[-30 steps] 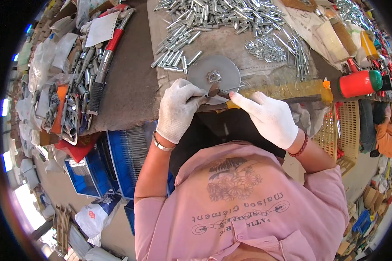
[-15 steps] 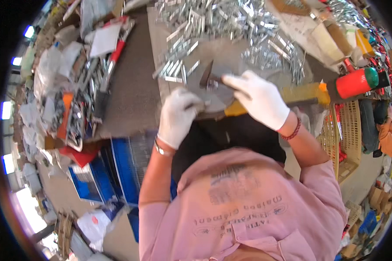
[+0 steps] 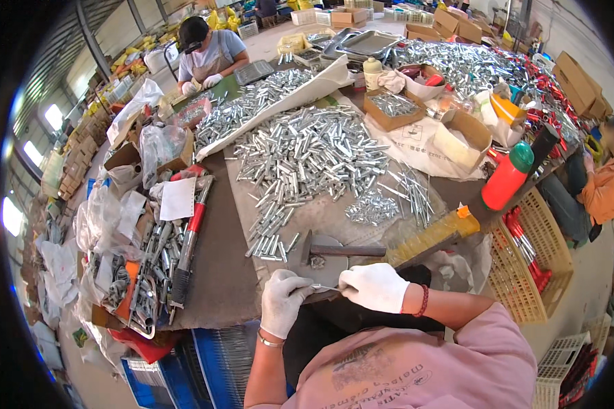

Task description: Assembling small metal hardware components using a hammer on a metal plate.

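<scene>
Both my hands wear white gloves and meet at the near edge of the workbench. My left hand (image 3: 284,303) pinches a small silver metal piece (image 3: 315,286). A thin metal rod (image 3: 329,289) runs from that piece to my right hand (image 3: 374,286), whose closed fingers grip its other end. Just beyond them a hammer (image 3: 351,250) lies on a round grey metal plate (image 3: 334,262), its head to the left. A few tiny metal parts (image 3: 317,261) sit beside the hammer. Short silver tubes (image 3: 273,247) lie loose a little farther left.
A large heap of silver tubes (image 3: 314,150) covers the bench middle, with small fittings (image 3: 373,208) and thin rods (image 3: 413,194) nearer. Tools crowd the left. A red bottle (image 3: 505,180) stands right, above a yellow crate (image 3: 535,266). Co-workers sit at far left (image 3: 211,58) and right (image 3: 607,180).
The view has tilted up, showing more of the bench and the co-workers. My right hand has come down from beside the hammer toward my left hand, and the rod now spans them.
</scene>
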### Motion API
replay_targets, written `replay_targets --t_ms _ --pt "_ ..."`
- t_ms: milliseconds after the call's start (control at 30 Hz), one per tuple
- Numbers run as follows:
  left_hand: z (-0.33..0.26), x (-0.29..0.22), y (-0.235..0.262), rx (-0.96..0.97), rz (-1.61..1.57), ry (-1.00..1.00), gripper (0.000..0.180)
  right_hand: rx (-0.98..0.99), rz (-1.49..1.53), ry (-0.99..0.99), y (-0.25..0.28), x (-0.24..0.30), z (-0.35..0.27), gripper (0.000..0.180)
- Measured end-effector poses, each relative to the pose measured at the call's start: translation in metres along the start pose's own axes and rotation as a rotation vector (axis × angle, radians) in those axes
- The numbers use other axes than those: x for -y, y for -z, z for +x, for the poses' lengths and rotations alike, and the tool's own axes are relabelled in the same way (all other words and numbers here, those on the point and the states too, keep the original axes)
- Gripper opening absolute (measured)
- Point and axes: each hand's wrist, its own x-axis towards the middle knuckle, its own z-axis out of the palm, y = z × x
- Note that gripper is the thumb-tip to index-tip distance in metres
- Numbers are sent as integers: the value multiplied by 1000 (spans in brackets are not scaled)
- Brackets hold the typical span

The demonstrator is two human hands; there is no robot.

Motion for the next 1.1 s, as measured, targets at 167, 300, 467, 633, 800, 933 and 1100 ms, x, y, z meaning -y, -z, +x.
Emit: replay_targets --t_ms 167,300,467,633,800,933,1100 --pt "-5 -16 -3 -138 121 -16 20 185 345 -103 -9 2 5 29" --pt "-37 -18 -22 -287 88 43 29 258 602 -183 -19 9 2 30" --pt "-52 -44 -30 -202 -425 622 58 327 812 -349 -38 15 -12 31" --pt "-60 -51 -31 -268 -571 694 58 231 786 -250 -42 26 -21 26" --pt "-38 -50 -31 -312 -873 653 59 -21 610 -132 -29 34 -17 21" --pt "-49 -41 -16 -366 -922 604 63 77 634 -211 -36 47 -2 21" --pt "-71 -33 1 -472 -864 667 71 171 536 -116 -50 69 9 24"
